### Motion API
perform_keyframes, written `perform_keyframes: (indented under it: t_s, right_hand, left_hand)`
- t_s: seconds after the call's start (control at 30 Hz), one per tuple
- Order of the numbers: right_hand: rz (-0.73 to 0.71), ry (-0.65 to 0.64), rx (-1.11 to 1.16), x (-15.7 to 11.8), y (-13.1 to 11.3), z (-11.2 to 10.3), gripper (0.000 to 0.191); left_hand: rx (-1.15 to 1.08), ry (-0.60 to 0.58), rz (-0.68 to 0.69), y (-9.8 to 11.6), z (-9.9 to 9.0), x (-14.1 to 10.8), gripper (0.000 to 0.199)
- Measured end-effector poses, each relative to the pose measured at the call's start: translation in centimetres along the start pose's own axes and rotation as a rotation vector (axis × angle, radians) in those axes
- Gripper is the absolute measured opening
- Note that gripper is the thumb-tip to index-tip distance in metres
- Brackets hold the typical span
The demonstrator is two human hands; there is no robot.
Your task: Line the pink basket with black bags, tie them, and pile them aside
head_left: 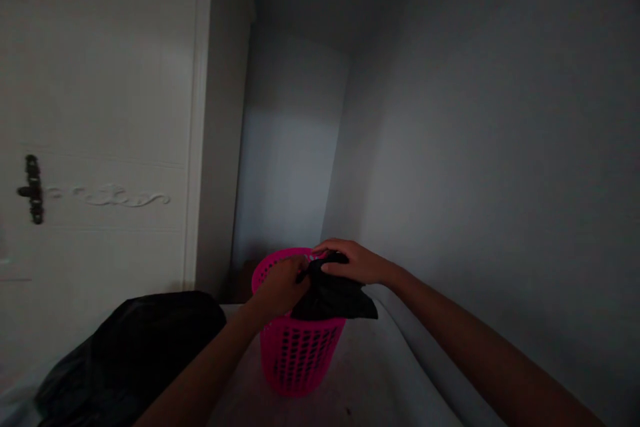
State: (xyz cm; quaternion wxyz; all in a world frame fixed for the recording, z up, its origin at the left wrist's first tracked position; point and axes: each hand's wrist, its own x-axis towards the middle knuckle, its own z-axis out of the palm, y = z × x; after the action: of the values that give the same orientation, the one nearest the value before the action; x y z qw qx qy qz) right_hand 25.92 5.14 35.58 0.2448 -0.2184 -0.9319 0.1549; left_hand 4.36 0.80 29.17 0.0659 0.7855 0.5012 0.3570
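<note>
Basket (303, 355): bright pink and slotted, it is standing upright on a pale surface (373, 373), directly below the two hands and near the corner of the room.
Black material (337, 297): it is lying bunched across the basket's opening, its loose edge hanging past the near right side of the rim; dim light is hiding whether it is cloth or plastic.
Left hand (284, 282): its fingers are curling onto the left end of the black material and pinching it, the fingertips being partly hidden.
Right hand (361, 263): its thumb is pressing on the near side while its fingers are reaching over the far side, gripping the material between them.
Hand spacing: the hands are working close beside each other on one piece.
Black bundle (145, 347): it is resting at the left, partly behind the left forearm (223, 357).
White door (110, 93): it is rising beyond the bundle, bearing a dark handle (34, 191) and scroll relief (117, 197).
</note>
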Motion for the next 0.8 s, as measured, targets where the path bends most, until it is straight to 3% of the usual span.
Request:
perform_keyframes:
  t_s: [0.07,0.23,0.37,0.5,0.6,0.7,0.8]
  right_hand:
    - [0.004,-0.006,-0.072,0.3,-0.3,0.3,0.037]
    - [-0.012,-0.053,-0.292,0.6,-0.6,0.4,0.008]
    - [-0.052,-0.045,-0.187,-0.1,0.3,0.2,0.012]
    - [0.048,0.064,-0.073,-0.9,2.1,0.4,0.013]
    - [0.118,0.057,-0.021,-1.3,3.1,0.7,0.015]
    - [0.107,0.005,0.042,-1.2,2.6,1.0,0.015]
    - [0.020,-0.052,0.023,-0.7,1.0,1.2,0.034]
  left_hand:
    - [0.005,0.014,0.007,0.2,0.0,0.1,0.012]
    - [-0.005,-0.026,0.026,-0.6,-0.2,0.1,0.013]
    - [-0.048,-0.082,0.057,-1.8,-0.4,-0.3,0.030]
    - [-0.073,-0.082,0.037,-2.3,-0.9,-0.7,0.026]
    - [-0.092,-0.080,0.031,-2.1,-1.3,-1.0,0.020]
    - [-0.098,-0.069,0.018,-1.7,-1.3,-1.1,0.016]
    - [-0.098,-0.029,0.006,-1.2,-1.1,-0.9,0.017]
